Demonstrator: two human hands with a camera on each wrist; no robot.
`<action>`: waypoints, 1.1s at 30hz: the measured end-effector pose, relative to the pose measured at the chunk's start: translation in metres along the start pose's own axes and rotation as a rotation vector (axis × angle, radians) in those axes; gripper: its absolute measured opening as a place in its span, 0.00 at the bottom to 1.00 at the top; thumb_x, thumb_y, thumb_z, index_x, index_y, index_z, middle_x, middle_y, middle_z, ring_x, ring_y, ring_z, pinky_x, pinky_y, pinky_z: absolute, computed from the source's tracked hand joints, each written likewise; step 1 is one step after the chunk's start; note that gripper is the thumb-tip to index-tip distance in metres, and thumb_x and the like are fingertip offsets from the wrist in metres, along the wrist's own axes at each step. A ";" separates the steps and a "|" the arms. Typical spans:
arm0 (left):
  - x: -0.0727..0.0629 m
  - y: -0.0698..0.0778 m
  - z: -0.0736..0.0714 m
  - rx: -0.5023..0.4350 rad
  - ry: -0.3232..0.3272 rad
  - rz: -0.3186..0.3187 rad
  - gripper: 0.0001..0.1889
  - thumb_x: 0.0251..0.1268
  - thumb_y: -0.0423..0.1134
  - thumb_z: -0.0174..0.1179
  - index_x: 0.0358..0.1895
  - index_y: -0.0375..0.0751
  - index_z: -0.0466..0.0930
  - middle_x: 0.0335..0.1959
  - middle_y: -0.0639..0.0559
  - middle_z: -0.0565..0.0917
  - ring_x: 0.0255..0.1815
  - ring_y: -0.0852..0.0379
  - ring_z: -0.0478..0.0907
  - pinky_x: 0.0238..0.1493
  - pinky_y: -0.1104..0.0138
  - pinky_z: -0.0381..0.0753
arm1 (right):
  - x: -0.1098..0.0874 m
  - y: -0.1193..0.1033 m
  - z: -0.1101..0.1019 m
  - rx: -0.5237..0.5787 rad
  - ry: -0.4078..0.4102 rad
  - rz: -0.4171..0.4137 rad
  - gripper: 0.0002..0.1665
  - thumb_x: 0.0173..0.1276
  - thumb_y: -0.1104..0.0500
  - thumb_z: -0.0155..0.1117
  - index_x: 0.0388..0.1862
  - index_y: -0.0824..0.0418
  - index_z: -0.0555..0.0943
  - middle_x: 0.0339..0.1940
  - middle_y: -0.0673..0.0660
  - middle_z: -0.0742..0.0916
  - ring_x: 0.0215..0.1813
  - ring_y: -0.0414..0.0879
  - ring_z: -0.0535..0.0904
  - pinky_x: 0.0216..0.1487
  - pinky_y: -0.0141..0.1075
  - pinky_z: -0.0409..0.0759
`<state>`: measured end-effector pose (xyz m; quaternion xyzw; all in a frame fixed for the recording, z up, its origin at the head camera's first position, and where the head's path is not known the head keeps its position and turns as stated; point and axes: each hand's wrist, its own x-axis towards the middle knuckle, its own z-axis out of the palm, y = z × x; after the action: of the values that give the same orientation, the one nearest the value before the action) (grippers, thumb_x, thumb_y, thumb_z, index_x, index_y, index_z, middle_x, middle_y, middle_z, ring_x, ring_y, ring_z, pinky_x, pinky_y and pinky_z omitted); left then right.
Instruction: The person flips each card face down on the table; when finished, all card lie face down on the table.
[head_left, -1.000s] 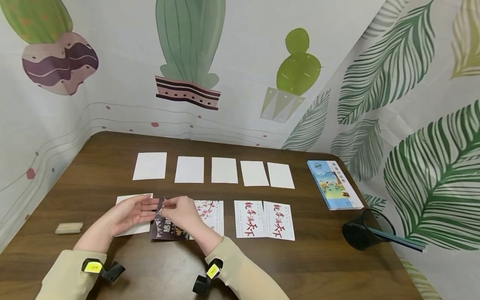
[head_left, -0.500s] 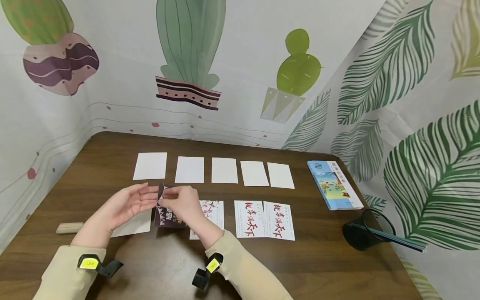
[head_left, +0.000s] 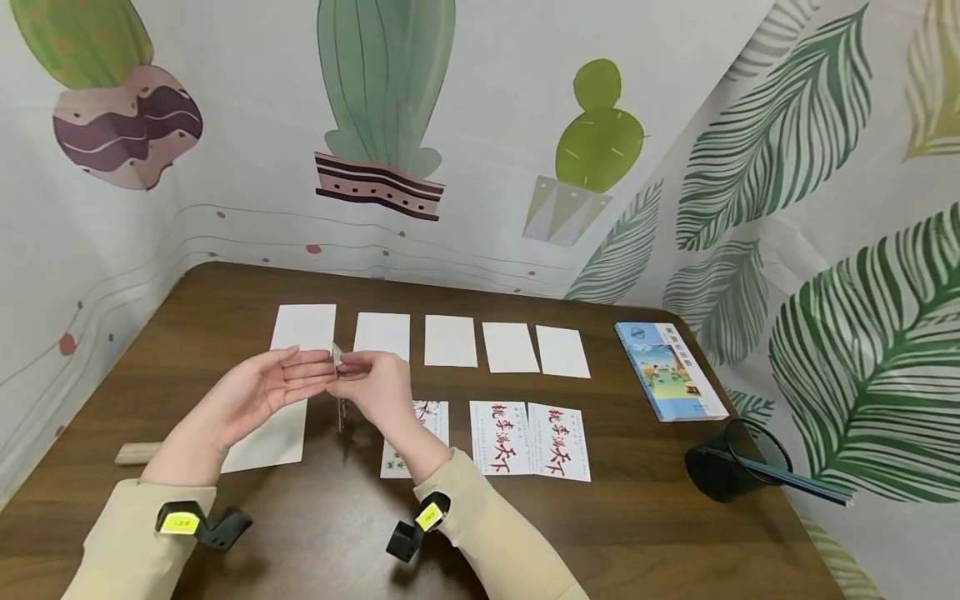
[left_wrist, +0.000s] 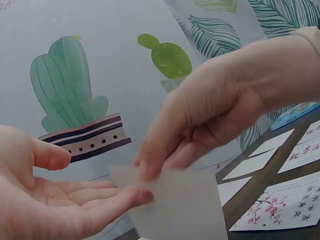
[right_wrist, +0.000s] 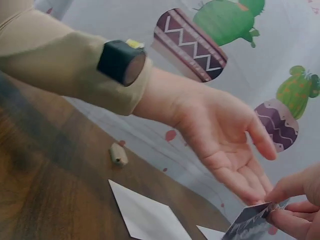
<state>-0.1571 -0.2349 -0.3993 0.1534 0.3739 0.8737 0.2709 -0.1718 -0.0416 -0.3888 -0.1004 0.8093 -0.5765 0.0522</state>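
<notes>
My right hand [head_left: 381, 392] pinches a card by its upper edge between thumb and fingers, and holds it raised above the table. In the left wrist view the card's plain white back [left_wrist: 185, 205] shows; in the right wrist view its dark printed face [right_wrist: 246, 224] does. From the head the card [head_left: 341, 410] appears nearly edge-on. My left hand [head_left: 251, 396] lies palm up with straight fingers, their tips right at the card. Below the left hand is a blank white card [head_left: 272, 440] on the table. A plum-blossom card [head_left: 431, 421] lies partly hidden under my right forearm.
A back row of several blank white cards [head_left: 450, 341] spans the table. Two cards with red calligraphy [head_left: 498, 437] lie to the right. Further right are a blue book [head_left: 670, 371] and a tilted black pen holder [head_left: 716, 471]. A small beige block [head_left: 137, 453] sits at left.
The dark printed card has risen off the table and turned from face-up to nearly edge-on. Both hands have moved up and away from me with it, the left one's fingers staying straight.
</notes>
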 end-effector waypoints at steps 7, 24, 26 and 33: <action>0.001 -0.003 -0.007 -0.040 -0.051 -0.045 0.25 0.83 0.36 0.25 0.60 0.31 0.75 0.61 0.39 0.79 0.63 0.47 0.77 0.67 0.63 0.75 | 0.005 0.015 -0.008 0.061 0.074 0.086 0.16 0.52 0.70 0.72 0.42 0.64 0.88 0.34 0.56 0.91 0.36 0.39 0.87 0.36 0.24 0.83; -0.005 -0.019 -0.035 0.190 0.111 -0.199 0.23 0.83 0.39 0.30 0.63 0.24 0.66 0.53 0.43 0.83 0.57 0.53 0.82 0.62 0.65 0.78 | -0.005 0.072 -0.003 -0.025 0.098 0.174 0.14 0.51 0.70 0.73 0.40 0.66 0.87 0.32 0.56 0.91 0.33 0.37 0.85 0.34 0.23 0.82; -0.005 -0.019 -0.036 0.233 0.145 -0.213 0.26 0.83 0.40 0.31 0.66 0.17 0.57 0.53 0.43 0.83 0.56 0.53 0.82 0.62 0.65 0.79 | -0.007 0.073 -0.004 -0.038 0.089 0.179 0.14 0.50 0.70 0.74 0.39 0.66 0.87 0.31 0.56 0.91 0.33 0.37 0.85 0.33 0.23 0.81; -0.005 -0.022 -0.038 0.312 0.211 -0.241 0.31 0.83 0.42 0.32 0.69 0.10 0.44 0.53 0.44 0.83 0.55 0.55 0.83 0.60 0.65 0.80 | -0.008 0.073 -0.010 -0.110 0.014 0.198 0.11 0.52 0.67 0.72 0.37 0.65 0.88 0.30 0.55 0.91 0.30 0.35 0.84 0.32 0.23 0.79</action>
<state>-0.1630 -0.2472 -0.4411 0.0553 0.5466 0.7776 0.3058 -0.1733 -0.0078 -0.4548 -0.0187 0.8460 -0.5238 0.0978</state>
